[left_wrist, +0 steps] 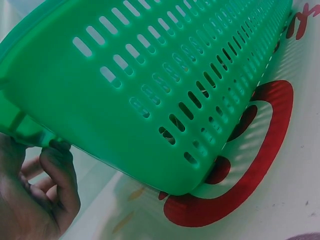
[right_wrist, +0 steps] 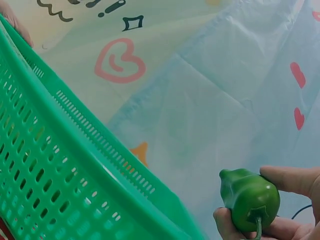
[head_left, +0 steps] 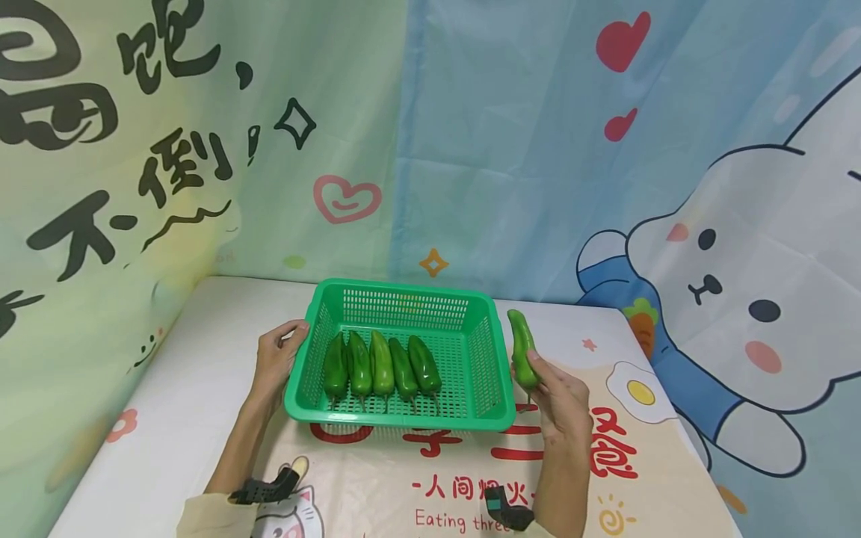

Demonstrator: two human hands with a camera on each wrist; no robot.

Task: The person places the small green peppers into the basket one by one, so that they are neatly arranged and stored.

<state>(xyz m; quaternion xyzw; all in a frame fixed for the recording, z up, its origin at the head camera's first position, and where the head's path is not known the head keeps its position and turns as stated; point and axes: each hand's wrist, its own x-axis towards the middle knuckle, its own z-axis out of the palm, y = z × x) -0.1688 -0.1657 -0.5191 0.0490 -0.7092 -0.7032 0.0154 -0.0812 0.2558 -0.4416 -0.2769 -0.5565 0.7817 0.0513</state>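
Observation:
A green plastic basket [head_left: 477,359] with slotted walls stands on the table, several green peppers [head_left: 382,365] lined up side by side in its left and middle part. My left hand [head_left: 277,355] grips the basket's left end by the rim; in the left wrist view the thumb and fingers of that hand [left_wrist: 45,187] pinch the rim's edge. Just outside the basket's right end, my right hand [head_left: 561,392] holds one green pepper [head_left: 522,351] upright, tip up and stem down. The right wrist view shows this pepper [right_wrist: 250,200] between thumb and fingers, apart from the basket.
The table [head_left: 222,321] has a printed cover with red lettering [head_left: 615,444] and a fried egg drawing [head_left: 639,392]. Behind it hangs a printed curtain [head_left: 471,149] with a rabbit figure [head_left: 733,291]. The basket stands near the table's back edge.

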